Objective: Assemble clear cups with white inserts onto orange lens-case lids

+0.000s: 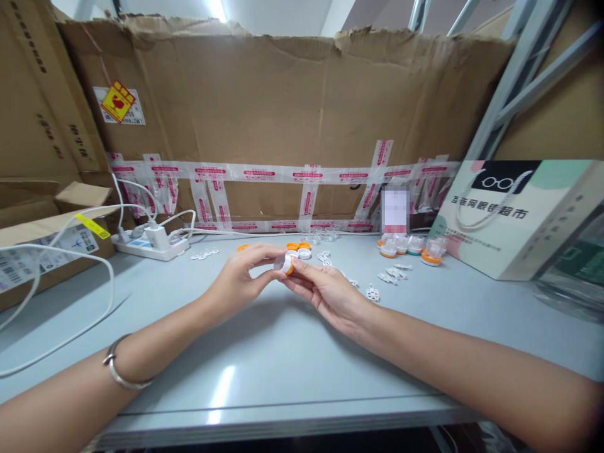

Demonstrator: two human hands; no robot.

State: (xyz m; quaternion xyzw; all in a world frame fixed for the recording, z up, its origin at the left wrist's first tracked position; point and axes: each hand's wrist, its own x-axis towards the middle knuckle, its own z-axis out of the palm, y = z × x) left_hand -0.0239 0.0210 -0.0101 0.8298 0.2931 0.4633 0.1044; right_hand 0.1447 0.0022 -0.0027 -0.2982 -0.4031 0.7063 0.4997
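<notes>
Head view: our left hand and right hand were both clamped on one small, round, white-and-orange plastic case.
The case sat between our fingertips above the smooth grey tabletop, neither hand nearer; its axis seemed to run left to right. Just beyond, we counted two round orange plastic rings and two round white plastic rings; far left, four small white plastic discs; far right, at least four clear-topped round plastic containers.
</notes>
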